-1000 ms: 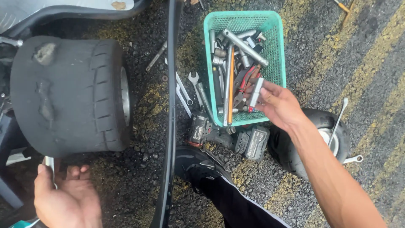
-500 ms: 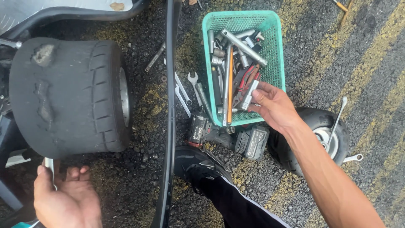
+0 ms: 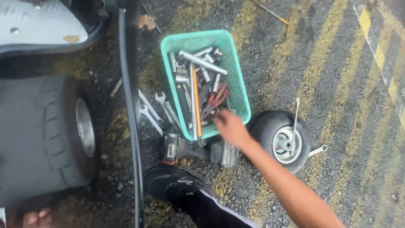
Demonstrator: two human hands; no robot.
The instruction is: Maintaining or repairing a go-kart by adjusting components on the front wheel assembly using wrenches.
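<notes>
Teal plastic mesh makes up the rectangular basket (image 3: 238, 90) that sits on the dark gravel ground (image 3: 337, 126) in the upper middle of the frame, filled with steel sockets, wrenches, an orange-handled tool and red-handled pliers. The right hand (image 3: 230, 126) reaches in from the lower right and lies over the basket's near right corner; it is blurred, so how far its grip is open, and whether it holds anything, cannot be told. Just below the basket lies a black cordless impact driver (image 3: 194, 148). To the right rests a small black wheel with a silver hub (image 3: 282, 141). A large black slick tyre (image 3: 44, 137) fills the left. Only the fingertips of the left hand (image 3: 36, 218) show at the bottom left edge, their grip unclear. A black shoe (image 3: 168, 181) stands at bottom centre.
</notes>
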